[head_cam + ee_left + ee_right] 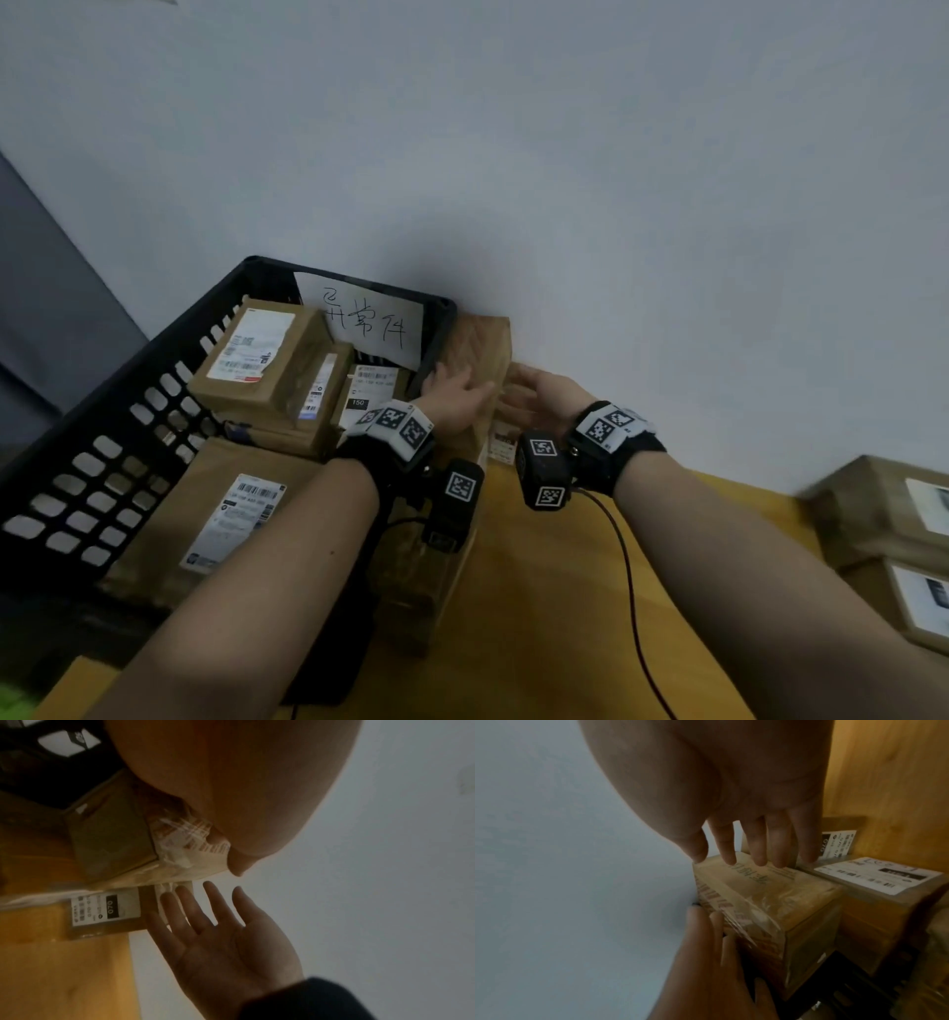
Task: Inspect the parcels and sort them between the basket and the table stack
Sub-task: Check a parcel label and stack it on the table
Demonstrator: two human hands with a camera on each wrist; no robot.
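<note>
Hands flank taped parcel [480, 354] beside basket [128, 411]: left hand [457, 395] flat against it, right hand [539, 393] fingers straight, touching.

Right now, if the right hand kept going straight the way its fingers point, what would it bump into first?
Most likely the taped cardboard parcel the left hand rests on. The right hand is open, its fingertips at the parcel's edge; contact is unclear.

Around my work spot

A pale grey-white wall [565, 154] fills the view ahead of me; a dark grey panel [46, 288] runs down its left edge (curtain or board, I cannot tell), and something bright green [13, 701] shows bottom left.
</note>
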